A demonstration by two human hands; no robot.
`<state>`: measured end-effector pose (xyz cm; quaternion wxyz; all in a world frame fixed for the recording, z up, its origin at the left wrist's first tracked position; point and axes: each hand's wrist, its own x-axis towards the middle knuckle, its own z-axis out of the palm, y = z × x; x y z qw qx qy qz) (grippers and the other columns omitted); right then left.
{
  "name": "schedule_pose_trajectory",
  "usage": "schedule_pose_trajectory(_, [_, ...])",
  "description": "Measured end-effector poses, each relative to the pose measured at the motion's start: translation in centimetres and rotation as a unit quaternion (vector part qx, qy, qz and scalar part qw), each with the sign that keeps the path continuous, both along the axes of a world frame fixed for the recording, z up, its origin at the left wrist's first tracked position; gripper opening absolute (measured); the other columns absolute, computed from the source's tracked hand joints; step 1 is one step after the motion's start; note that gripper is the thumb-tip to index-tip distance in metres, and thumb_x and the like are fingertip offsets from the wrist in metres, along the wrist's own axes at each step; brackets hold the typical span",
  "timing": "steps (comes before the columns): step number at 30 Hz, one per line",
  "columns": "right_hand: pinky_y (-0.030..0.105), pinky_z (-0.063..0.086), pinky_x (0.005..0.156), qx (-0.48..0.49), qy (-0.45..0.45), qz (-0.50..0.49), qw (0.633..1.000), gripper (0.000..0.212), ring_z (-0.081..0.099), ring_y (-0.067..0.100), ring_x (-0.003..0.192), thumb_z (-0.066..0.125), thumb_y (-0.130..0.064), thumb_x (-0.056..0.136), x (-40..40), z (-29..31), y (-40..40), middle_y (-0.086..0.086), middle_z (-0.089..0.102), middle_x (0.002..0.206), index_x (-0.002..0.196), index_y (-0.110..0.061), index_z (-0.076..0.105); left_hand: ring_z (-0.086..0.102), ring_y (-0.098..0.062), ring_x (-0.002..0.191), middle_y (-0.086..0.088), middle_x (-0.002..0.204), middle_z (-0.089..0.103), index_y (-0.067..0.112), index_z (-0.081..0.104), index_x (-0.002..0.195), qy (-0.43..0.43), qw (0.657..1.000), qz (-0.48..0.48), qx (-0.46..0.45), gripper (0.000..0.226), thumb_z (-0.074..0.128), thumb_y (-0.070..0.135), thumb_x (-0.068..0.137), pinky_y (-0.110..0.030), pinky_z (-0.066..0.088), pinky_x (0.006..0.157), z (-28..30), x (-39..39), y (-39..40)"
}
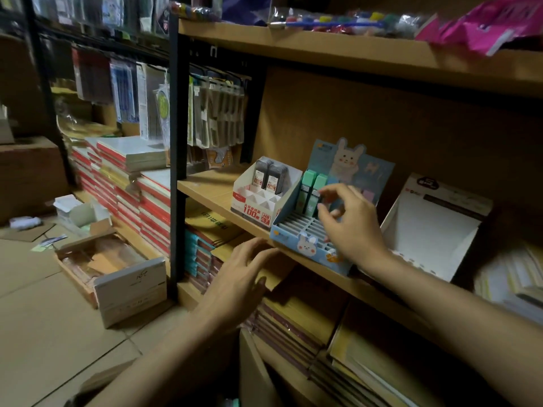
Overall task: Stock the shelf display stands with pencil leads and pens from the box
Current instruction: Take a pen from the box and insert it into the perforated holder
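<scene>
A blue bunny display stand (305, 245) sits on the middle wooden shelf (205, 189), with two green lead cases (311, 189) upright in its back row. My right hand (352, 224) hovers over the stand's slots, fingers spread, nothing visibly held. To its left a white display stand (252, 201) holds two dark lead cases (270, 176). My left hand (244, 277) rests open below the shelf edge, in front of the lower shelf's stacks. An open box (117, 268) lies on the floor at the left.
An empty white display stand (426, 230) stands to the right on the same shelf. Stacked notebooks (141, 183) fill the left rack and lower shelves. Hanging packets (217, 110) line the back. Small cartons (79, 212) and scraps lie on the tiled floor.
</scene>
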<state>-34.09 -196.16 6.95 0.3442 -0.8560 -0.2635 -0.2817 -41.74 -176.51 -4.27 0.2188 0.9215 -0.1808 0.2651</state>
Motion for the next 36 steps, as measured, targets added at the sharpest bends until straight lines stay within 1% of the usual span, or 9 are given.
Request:
schedule_pose_trajectory(2, [0.006, 0.045, 0.067, -0.024, -0.014, 0.044, 0.999, 0.012, 0.059, -0.004, 0.078, 0.064, -0.013, 0.091, -3.1, -2.9, 0.0, -0.010, 0.060, 0.095, 0.101, -0.020, 0.064, 0.051, -0.029, 0.122, -0.014, 0.133, 0.052, 0.008, 0.057, 0.130, 0.026, 1.000, -0.001, 0.011, 0.053, 0.073, 0.006, 0.079, -0.033, 0.046, 0.098, -1.0, -2.0, 0.8])
schedule_pose_trajectory(5, [0.010, 0.044, 0.066, -0.110, 0.069, 0.122, 0.984, 0.007, 0.059, 0.002, 0.076, 0.064, -0.017, 0.089, -6.9, -9.0, 0.6, -0.010, 0.062, 0.088, 0.093, -0.022, 0.066, 0.060, -0.034, 0.104, -0.020, 0.114, 0.062, 0.000, 0.065, 0.113, 0.127, 0.992, 0.011, 0.005, 0.032, 0.070, 0.005, 0.081, -0.035, 0.047, 0.086, -3.8, -5.5, 2.0])
schedule_pose_trajectory(8, [0.011, 0.042, 0.067, -0.268, 0.221, 0.196, 0.917, 0.009, 0.062, 0.005, 0.085, 0.065, -0.024, 0.089, -9.7, -16.5, 2.3, -0.010, 0.063, 0.092, 0.096, -0.030, 0.066, 0.061, -0.032, 0.100, -0.015, 0.111, 0.063, 0.005, 0.063, 0.114, 0.234, 0.967, 0.085, -0.050, 0.032, 0.068, 0.014, 0.084, -0.034, 0.046, 0.081, -8.9, -9.5, 3.1])
schedule_pose_trajectory(12, [0.021, 0.051, 0.080, -0.348, 0.395, 0.200, 0.826, 0.028, 0.062, 0.010, 0.099, 0.064, -0.024, 0.089, -12.7, -26.8, 4.1, -0.003, 0.066, 0.114, 0.117, -0.022, 0.066, 0.062, -0.026, 0.106, -0.009, 0.114, 0.066, 0.012, 0.063, 0.116, 0.381, 0.878, 0.234, -0.170, 0.030, 0.060, 0.012, 0.085, -0.033, 0.048, 0.090, -17.3, -14.7, 2.3])
schedule_pose_trajectory(17, [0.036, 0.050, 0.096, -0.326, 0.498, 0.156, 0.788, 0.043, 0.062, 0.024, 0.110, 0.059, -0.021, 0.096, -15.2, -35.4, 5.1, 0.010, 0.057, 0.133, 0.137, -0.010, 0.053, 0.052, -0.025, 0.120, -0.009, 0.134, 0.052, 0.013, 0.052, 0.133, 0.476, 0.787, 0.323, -0.223, 0.041, 0.057, 0.019, 0.093, -0.033, 0.044, 0.100, -26.1, -19.5, -1.2])
schedule_pose_trajectory(19, [0.036, 0.048, 0.098, -0.314, 0.518, 0.136, 0.784, 0.045, 0.060, 0.025, 0.112, 0.060, -0.023, 0.096, -15.8, -37.7, 5.3, 0.011, 0.058, 0.132, 0.139, -0.010, 0.051, 0.042, -0.025, 0.130, -0.009, 0.146, 0.041, 0.014, 0.044, 0.140, 0.503, 0.780, 0.313, -0.199, 0.048, 0.055, 0.022, 0.095, -0.034, 0.035, 0.110, -28.2, -20.3, -2.3])
schedule_pose_trajectory(22, [0.030, 0.050, 0.086, -0.295, 0.531, 0.095, 0.788, 0.037, 0.063, 0.019, 0.089, 0.062, -0.025, 0.095, -16.2, -39.9, 5.9, 0.008, 0.068, 0.107, 0.130, -0.014, 0.056, 0.014, -0.029, 0.144, -0.006, 0.160, 0.013, 0.019, 0.026, 0.151, 0.550, 0.778, 0.276, -0.128, 0.059, 0.049, 0.029, 0.098, -0.038, 0.017, 0.118, -30.1, -20.8, -2.4])
schedule_pose_trajectory(27, [0.032, 0.053, 0.074, -0.287, 0.526, 0.053, 0.799, 0.037, 0.064, 0.018, 0.082, 0.067, -0.035, 0.090, -16.6, -41.6, 7.5, 0.001, 0.066, 0.093, 0.119, -0.016, 0.056, -0.007, -0.036, 0.146, 0.007, 0.162, -0.010, 0.026, 0.014, 0.154, 0.602, 0.755, 0.248, -0.081, 0.070, 0.053, 0.029, 0.096, -0.047, 0.012, 0.119, -31.6, -20.9, -2.4])
schedule_pose_trajectory(36, [0.025, 0.043, 0.067, -0.286, 0.521, 0.009, 0.804, 0.040, 0.063, 0.021, 0.091, 0.075, -0.032, 0.085, -16.3, -42.6, 8.4, 0.003, 0.065, 0.102, 0.116, -0.016, 0.055, 0.018, -0.030, 0.137, 0.000, 0.158, 0.023, 0.020, 0.037, 0.143, 0.513, 0.803, 0.281, -0.115, 0.049, 0.048, 0.026, 0.095, -0.037, 0.024, 0.115, -32.0, -20.3, -2.6])
